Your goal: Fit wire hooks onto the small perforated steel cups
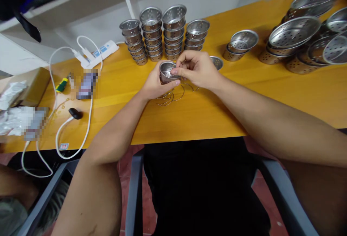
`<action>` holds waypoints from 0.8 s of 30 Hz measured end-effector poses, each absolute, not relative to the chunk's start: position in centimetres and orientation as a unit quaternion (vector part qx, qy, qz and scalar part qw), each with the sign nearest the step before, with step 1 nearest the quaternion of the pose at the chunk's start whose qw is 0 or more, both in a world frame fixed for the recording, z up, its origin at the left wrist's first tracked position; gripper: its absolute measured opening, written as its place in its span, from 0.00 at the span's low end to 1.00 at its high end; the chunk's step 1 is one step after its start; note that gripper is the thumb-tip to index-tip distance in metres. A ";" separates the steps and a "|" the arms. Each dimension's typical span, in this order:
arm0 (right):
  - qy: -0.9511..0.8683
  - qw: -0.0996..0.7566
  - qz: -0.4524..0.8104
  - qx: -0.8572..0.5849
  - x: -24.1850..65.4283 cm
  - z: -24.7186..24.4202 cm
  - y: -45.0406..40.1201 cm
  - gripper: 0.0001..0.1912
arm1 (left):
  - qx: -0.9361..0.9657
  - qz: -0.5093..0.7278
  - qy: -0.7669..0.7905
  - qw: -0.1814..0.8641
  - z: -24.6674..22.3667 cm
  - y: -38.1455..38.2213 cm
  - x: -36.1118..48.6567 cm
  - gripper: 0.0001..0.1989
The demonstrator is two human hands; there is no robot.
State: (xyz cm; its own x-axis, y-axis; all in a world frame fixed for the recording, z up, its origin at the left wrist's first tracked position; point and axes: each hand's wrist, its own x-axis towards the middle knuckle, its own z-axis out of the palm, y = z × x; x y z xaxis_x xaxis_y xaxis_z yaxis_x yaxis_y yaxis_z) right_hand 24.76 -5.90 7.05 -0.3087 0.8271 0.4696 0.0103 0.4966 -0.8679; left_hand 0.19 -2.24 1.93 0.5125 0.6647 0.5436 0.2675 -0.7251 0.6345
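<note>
A small perforated metal cup [167, 69] is tilted toward me above the table, its open mouth up. My left hand [154, 84] is wrapped round its side, thumb along the near rim. At the cup's right rim, my right hand [197, 68] is closed in a pinch, fingertips over the mouth; whatever lies between them is too small to make out. Several thin metal wire rings [166, 102] lie on the table just below the cup. Another perforated cup [217, 62] shows partly behind my right hand.
Stacked perforated cups [151, 33] stand at the back, with a shorter pair [238, 46] and larger cups [294, 35] to the right. Leftward lie a power strip [104, 53], cables, a phone [87, 85], a black plug-like object [75, 113] and a cardboard box [38, 88]. Another person's leg [16, 185] shows lower left.
</note>
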 end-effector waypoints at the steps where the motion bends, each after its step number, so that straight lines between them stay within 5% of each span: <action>1: -0.706 0.506 0.393 -0.302 24.9 6.9 -5.9 0.44 | 0.835 0.408 0.280 0.240 1.8 -2.2 0.1 0.51; 7: -0.726 0.522 0.320 -0.312 25.8 6.7 -5.6 0.44 | 0.823 0.430 0.296 0.224 0.9 -1.2 -0.3 0.51; 18: -0.825 0.430 0.229 -0.286 25.7 5.6 -5.9 0.32 | 0.830 0.440 0.261 0.222 0.0 -0.3 -0.5 0.55; 24: -0.838 0.429 0.207 -0.267 25.7 6.2 -5.9 0.49 | 0.853 0.418 0.232 0.208 -0.6 0.2 -0.1 0.66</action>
